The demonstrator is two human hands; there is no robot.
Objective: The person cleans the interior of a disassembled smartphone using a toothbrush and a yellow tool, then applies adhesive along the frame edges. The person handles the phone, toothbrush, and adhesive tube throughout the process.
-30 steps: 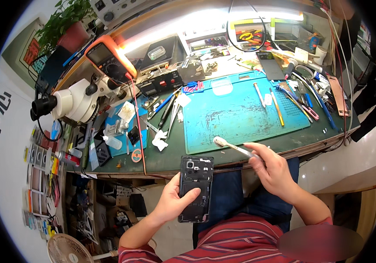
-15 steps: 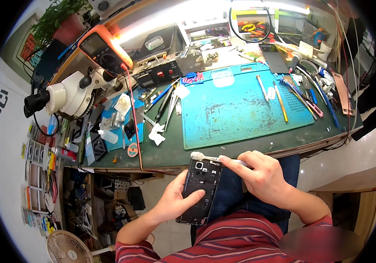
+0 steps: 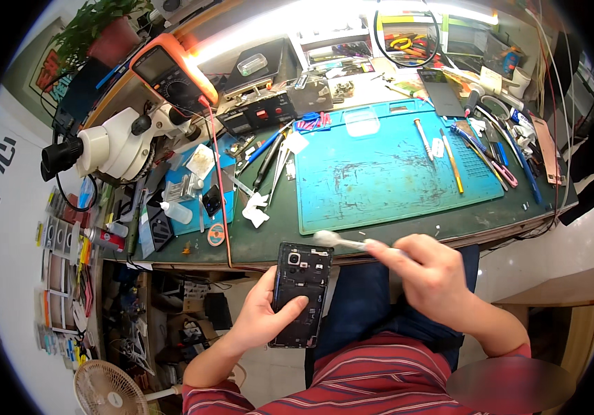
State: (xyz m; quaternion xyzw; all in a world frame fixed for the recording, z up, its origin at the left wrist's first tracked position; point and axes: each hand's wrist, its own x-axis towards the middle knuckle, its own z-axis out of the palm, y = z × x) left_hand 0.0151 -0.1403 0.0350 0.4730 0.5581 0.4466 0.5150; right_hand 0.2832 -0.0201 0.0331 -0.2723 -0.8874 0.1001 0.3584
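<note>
The phone (image 3: 314,283), its inner parts showing and its camera toward the upper left, is in front of the table's near edge, above our lap. We hold it upright in our left grip (image 3: 259,315), which is closed around its left side, thumb lying across the back. Our right grip (image 3: 432,273) is closed on the brush (image 3: 352,244), whose pale head is at the phone's upper right corner; we cannot tell whether they touch.

Beyond, on the table (image 3: 276,238), we see the blue mat (image 3: 380,194), with the screwdriver (image 3: 423,138) lying on its right part. Left of the mat are the crumpled tissue (image 3: 255,213) and, farther left, the bottle (image 3: 178,212). Behind these we have the microscope (image 3: 106,152) and the orange multimeter (image 3: 172,72). The fan (image 3: 110,394) stands at our lower left.
</note>
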